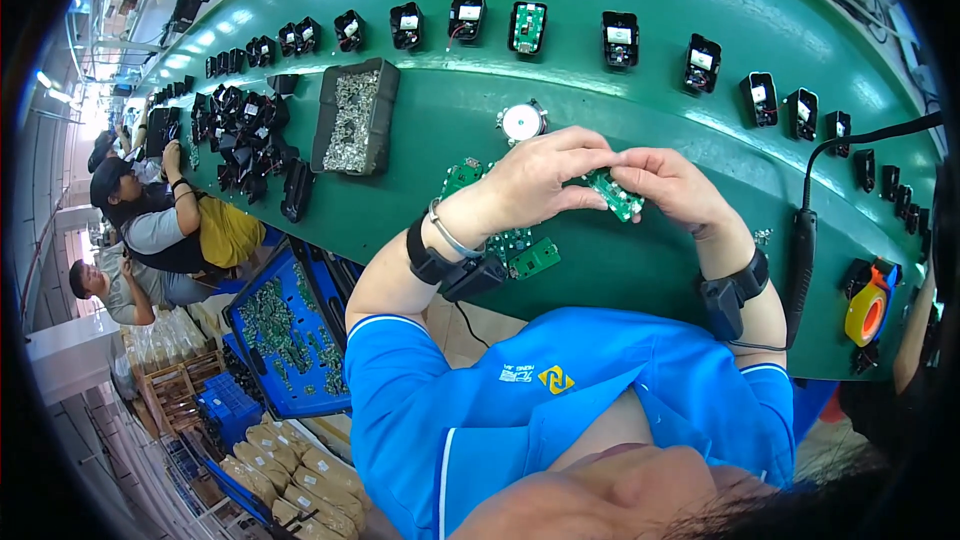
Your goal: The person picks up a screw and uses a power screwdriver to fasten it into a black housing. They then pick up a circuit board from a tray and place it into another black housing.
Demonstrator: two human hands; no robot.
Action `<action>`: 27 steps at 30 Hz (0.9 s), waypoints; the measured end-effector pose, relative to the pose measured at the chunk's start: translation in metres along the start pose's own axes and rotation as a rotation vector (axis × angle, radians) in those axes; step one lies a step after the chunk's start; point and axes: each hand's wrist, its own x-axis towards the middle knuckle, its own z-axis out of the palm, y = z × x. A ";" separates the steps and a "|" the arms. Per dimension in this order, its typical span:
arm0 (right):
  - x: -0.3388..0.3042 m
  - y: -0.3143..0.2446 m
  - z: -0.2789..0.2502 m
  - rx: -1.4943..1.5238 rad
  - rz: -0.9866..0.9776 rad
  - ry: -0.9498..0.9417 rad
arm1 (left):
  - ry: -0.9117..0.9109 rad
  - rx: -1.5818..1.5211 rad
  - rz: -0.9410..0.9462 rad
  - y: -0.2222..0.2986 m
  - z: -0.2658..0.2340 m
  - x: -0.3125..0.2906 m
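Above the green table, my left hand [548,175] and my right hand [672,186] come together on a small green circuit board [618,202]. The fingers of both hands are closed at its edges, with the fingertips nearly meeting at its upper side. Whether a small part is pinched there is hidden by the fingers. Beneath and beside my left wrist lie several loose green circuit boards [534,258]. Just beyond my left hand stands a round white-topped thing with a metal rim [522,123].
Black housings [620,40] line the far side. A dark bin [386,90] of small metal parts and a black housing heap [245,130] lie left, near co-workers [150,200]. A blue crate [320,402] holds boards. Right are a black corded tool [803,255] and tape dispenser [868,312].
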 end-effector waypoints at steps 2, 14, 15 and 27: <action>-0.003 -0.007 0.008 0.266 0.024 0.122 | 0.099 0.070 -0.055 0.002 0.005 -0.004; 0.006 -0.021 -0.003 0.052 -0.068 0.187 | -0.028 0.060 0.020 0.004 -0.008 0.003; 0.008 -0.024 -0.003 0.051 -0.069 0.186 | -0.077 0.016 0.034 0.001 -0.009 0.003; 0.071 -0.014 -0.039 -1.057 -0.428 0.801 | 0.194 0.351 0.018 -0.044 -0.031 0.051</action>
